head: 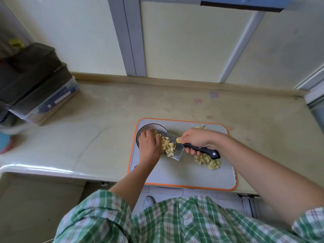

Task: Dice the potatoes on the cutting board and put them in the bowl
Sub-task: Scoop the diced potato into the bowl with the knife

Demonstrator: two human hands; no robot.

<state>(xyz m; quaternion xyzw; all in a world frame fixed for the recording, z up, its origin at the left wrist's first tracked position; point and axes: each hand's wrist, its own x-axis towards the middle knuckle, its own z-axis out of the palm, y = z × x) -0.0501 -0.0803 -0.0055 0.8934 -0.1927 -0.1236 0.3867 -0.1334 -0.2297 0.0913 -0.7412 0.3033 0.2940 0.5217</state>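
Observation:
A grey cutting board [184, 174] with an orange rim lies on the counter. A dark-rimmed bowl [142, 128] stands on its far left corner. My right hand [198, 139] grips the black handle of a cleaver [177, 153], whose flat blade carries a heap of diced potato [167, 145] at the bowl's edge. My left hand [149, 144] lies with its fingers against those dice, over the bowl. More dice [207, 160] sit on the board under the handle. A small heap [200, 127] shows behind my right hand.
The pale counter [98, 120] runs left to a sink [35, 199] at the lower left. Stacked dark boxes and a clear container [40, 92] stand at the far left. A wall with grey frames rises behind the counter.

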